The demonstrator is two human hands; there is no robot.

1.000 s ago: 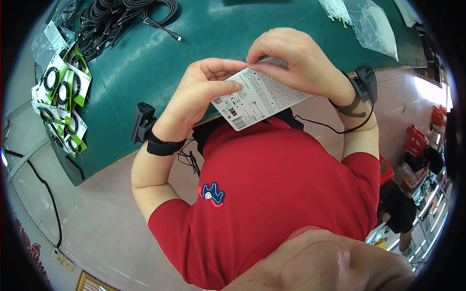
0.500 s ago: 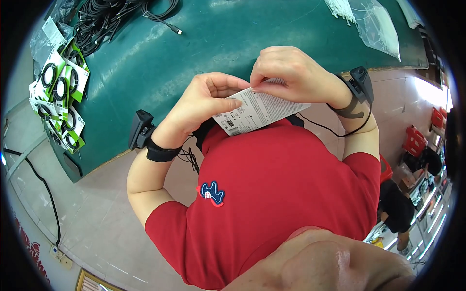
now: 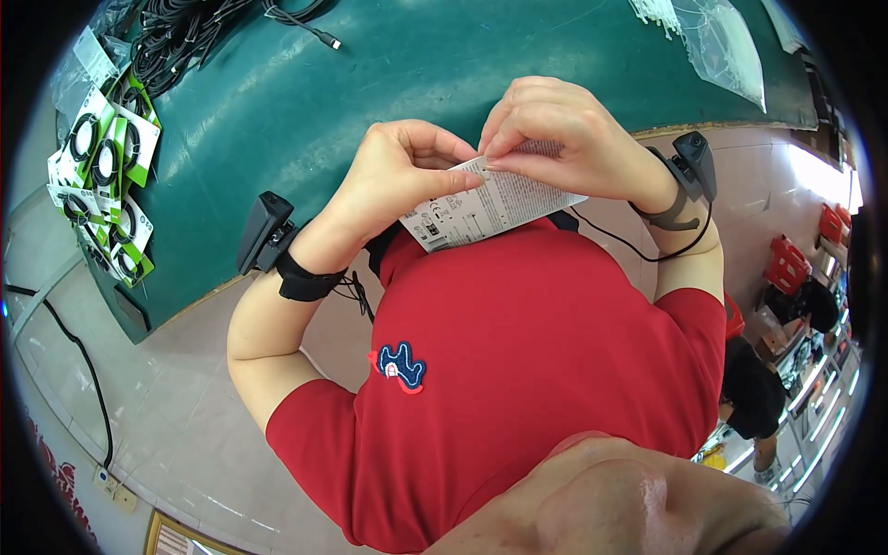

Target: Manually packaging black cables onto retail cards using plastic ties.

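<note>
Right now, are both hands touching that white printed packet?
Touching: the head view shows left hand and right hand pinching the white packet's top edge.

The card (image 3: pixel 490 208) sits between my two hands, just above my chest and at the near edge of the worktop (image 3: pixel 388 102). My left hand (image 3: pixel 393 180) is on its left end, my right hand (image 3: pixel 555 139) over its top. Packed cables (image 3: pixel 106 194) lie far left, loose cables (image 3: pixel 185 32) behind them, plastic bags (image 3: pixel 721 46) far right.
</note>
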